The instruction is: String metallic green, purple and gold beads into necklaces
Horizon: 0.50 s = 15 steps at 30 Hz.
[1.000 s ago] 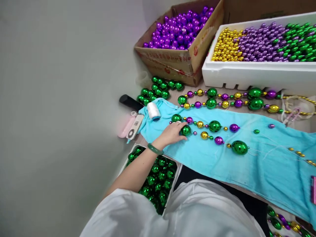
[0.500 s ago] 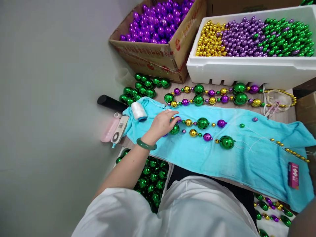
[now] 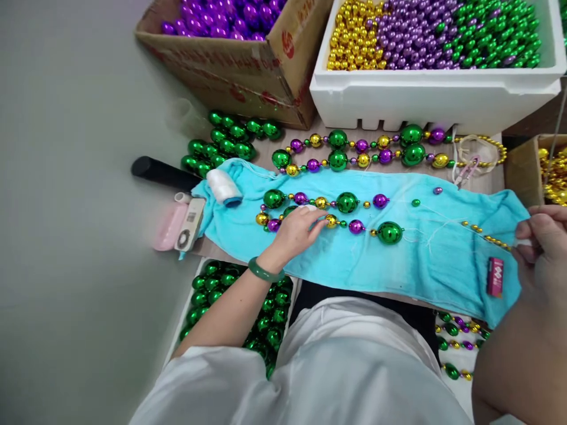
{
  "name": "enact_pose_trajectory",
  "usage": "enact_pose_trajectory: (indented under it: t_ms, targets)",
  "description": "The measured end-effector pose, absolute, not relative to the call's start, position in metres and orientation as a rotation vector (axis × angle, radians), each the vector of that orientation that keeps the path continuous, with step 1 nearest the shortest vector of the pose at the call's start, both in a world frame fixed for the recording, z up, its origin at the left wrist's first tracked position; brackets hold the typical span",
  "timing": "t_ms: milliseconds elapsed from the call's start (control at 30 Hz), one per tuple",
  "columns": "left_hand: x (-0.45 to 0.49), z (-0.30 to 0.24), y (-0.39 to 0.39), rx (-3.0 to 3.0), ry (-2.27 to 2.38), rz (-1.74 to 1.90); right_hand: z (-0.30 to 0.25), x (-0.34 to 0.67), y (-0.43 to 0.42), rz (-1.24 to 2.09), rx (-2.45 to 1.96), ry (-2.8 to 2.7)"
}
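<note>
Head view | left hand (image 3: pixel 295 231): fingers bent, tips on bead strand (image 3: pixel 348 202), grip unclear, towards towel's (image 3: pixel 398 271) left end | right hand (image 3: pixel 543 236): fingers pinched on strand's end at towel's right edge

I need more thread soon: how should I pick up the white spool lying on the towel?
Take the white spool across its wound middle, from above. It lies on its side on the left end of the turquoise towel, blue core end facing near right, so its rounded flanks are free for thumb and fingers. The left hand, resting on the bead strand, is nearest.
</note>
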<state>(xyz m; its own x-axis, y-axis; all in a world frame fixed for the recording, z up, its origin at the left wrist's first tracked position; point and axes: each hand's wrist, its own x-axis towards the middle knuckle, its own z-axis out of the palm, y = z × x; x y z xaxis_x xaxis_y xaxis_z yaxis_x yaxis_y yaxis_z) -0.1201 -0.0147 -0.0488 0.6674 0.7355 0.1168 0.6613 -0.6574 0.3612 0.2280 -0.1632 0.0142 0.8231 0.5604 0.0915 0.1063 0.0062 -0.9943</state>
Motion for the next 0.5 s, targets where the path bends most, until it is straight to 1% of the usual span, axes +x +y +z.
enact_pose_trajectory:
  t_ms: [133,233,333,500]
  targets:
    - [-0.103,-0.048,-0.027,2.627,0.987,0.333,0.013,0.224,-0.164,0.455,-1.502,-0.523]
    - [-0.093,-0.046,-0.02,2.64,0.965,0.292,0.006,0.22,-0.165,0.539,-1.565,-0.456]
    - [-0.083,-0.038,0.012,2.659,1.036,0.335,-0.006,0.216,-0.165,0.604,-1.637,-0.421]
    - [-0.06,-0.008,0.095,2.594,1.165,0.566,-0.02,0.213,-0.16,0.686,-1.62,-0.389]
